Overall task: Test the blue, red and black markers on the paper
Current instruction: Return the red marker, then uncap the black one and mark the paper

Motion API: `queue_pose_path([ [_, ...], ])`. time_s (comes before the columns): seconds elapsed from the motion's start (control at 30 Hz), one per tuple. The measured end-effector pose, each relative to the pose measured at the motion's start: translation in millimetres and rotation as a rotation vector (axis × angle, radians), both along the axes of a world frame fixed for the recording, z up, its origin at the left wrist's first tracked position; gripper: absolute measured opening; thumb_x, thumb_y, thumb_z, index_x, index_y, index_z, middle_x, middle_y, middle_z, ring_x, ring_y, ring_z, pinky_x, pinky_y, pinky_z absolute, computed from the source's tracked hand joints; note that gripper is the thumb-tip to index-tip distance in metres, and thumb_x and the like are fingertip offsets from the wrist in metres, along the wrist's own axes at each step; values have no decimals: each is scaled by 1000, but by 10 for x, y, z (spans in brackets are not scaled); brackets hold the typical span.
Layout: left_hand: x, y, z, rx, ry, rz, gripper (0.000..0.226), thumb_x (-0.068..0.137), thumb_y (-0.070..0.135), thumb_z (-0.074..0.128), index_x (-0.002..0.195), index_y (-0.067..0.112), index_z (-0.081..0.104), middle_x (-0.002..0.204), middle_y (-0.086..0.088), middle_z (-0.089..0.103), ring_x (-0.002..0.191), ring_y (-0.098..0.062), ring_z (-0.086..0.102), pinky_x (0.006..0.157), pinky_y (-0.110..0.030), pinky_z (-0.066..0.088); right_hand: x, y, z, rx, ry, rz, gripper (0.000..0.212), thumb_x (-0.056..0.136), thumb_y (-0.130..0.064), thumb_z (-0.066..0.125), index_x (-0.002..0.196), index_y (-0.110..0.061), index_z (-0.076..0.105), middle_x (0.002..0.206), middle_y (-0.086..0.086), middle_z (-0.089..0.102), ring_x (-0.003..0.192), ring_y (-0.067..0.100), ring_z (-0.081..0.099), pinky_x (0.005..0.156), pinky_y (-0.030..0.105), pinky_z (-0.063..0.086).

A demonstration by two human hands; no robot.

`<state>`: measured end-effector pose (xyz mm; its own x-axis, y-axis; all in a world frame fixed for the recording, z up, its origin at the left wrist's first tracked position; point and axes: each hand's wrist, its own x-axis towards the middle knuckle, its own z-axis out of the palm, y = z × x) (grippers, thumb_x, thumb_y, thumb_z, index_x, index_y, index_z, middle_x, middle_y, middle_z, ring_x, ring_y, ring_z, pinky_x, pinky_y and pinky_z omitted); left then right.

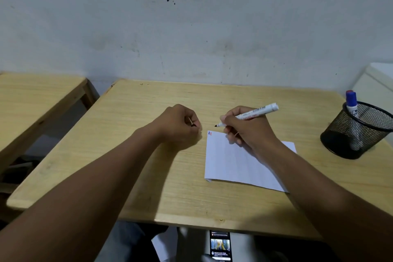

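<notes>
Right hand [246, 127] fingers [225, 118] pinch black marker [248, 114] above paper [234, 164].

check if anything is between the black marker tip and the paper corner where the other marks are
Nothing visible is. The black marker in the right hand has its bare tip just past the far left corner of the paper, beside the blue and red marks. The left hand sits clear, off the sheet.

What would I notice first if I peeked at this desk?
Probably the right hand holding an uncapped black-tipped marker just above the far left corner of the white paper. Tiny blue and red marks already sit on that corner. At the desk's right edge, a black mesh cup holds a blue-capped marker.
</notes>
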<state>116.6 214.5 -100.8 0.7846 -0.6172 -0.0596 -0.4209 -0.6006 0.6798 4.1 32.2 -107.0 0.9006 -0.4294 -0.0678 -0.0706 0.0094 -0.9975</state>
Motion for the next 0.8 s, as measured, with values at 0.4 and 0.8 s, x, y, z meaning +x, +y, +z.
queue_pose_path([
  [0.4, -66, -72, -22, 145, 25, -56, 58, 64, 54, 90, 105, 24, 61, 80, 10, 61, 73, -9, 58, 65, -25, 42, 15, 70, -132, -113, 32, -37, 15, 84, -13, 75, 85, 1, 68, 68, 14, 75, 58, 25, 70, 47, 28, 43],
  [0.8, -68, -66, -21, 148, 43, -73, 62, 62, 55, 91, 107, 26, 58, 85, 8, 61, 76, -11, 57, 67, -28, 45, 56, 59, -232, -190, 6, 9, 18, 75, -17, 82, 73, -5, 68, 68, 20, 73, 56, 25, 68, 59, 36, 56],
])
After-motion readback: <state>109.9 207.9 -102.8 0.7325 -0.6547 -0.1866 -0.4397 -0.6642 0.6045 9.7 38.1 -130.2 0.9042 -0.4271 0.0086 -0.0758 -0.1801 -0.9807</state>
